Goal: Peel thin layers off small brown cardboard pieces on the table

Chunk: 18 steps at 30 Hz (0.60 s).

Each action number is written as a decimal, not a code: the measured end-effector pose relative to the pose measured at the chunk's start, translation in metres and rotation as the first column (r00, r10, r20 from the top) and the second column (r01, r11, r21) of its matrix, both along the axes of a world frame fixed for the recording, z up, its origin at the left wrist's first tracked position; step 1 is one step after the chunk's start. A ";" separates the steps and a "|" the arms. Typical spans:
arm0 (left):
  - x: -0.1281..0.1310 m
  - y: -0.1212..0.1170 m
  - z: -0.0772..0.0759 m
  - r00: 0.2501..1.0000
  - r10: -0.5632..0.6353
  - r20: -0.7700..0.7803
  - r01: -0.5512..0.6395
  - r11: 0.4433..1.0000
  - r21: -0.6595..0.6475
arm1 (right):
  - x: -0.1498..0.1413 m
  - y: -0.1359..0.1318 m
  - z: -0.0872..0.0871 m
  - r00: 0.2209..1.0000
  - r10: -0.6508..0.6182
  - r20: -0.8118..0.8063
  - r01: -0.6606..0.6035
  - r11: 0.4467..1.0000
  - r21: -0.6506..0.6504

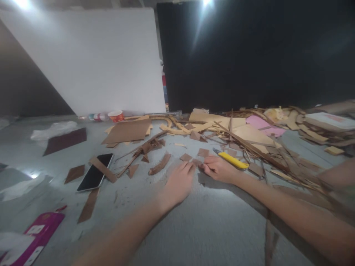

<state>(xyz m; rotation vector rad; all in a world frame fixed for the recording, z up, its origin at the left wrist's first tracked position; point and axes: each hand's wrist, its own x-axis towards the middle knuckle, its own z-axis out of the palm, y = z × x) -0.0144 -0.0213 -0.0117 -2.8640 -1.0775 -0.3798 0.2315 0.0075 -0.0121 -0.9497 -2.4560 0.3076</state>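
Close together over the grey tabletop (177, 229) are my left hand (180, 181) and my right hand (219, 169). A small brown flat piece (196, 162), like card or foam sheet, lies between their fingertips. My right fingers are curled in a pinch at its right side. The left fingers are bent and held together, their tips at its left edge; what lies under them is hidden. Just beyond my right hand rests a yellow utility knife (232, 160), blade pointing left. A curved, ridged brown piece (160, 164) sits left of my left hand.
A phone (95, 173) with a brown strip across it lies left. Brown sheets (129, 131), strips and scraps spread along the back, near a red paper cup (115, 116). A purple pouch (46, 232) is front left. Another person's arm (340, 173) reaches in at right.
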 end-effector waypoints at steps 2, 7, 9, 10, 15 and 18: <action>-0.002 -0.001 -0.001 0.999 0.036 0.001 -0.036 0.999 0.030 | -0.003 -0.003 -0.002 0.999 0.044 -0.020 -0.044 0.999 -0.005; -0.003 -0.006 -0.001 0.997 0.075 -0.007 -0.075 0.996 0.048 | -0.011 -0.008 -0.003 0.999 0.017 -0.049 -0.019 0.999 -0.049; -0.002 -0.008 0.001 0.999 0.049 -0.017 -0.049 0.998 0.025 | -0.012 -0.008 -0.001 0.998 0.001 -0.065 -0.007 0.996 -0.090; -0.001 -0.008 0.001 0.999 0.033 -0.024 -0.033 0.999 0.014 | -0.012 -0.008 0.000 0.997 -0.004 -0.078 -0.005 0.993 -0.114; -0.007 -0.006 0.004 0.998 -0.054 0.019 0.054 0.998 -0.031 | -0.010 -0.004 0.003 0.967 -0.121 -0.225 0.078 0.979 -0.191; -0.016 0.000 0.007 0.978 -0.197 0.071 0.201 0.978 -0.059 | -0.008 0.002 0.001 0.949 -0.180 -0.258 0.147 0.979 -0.144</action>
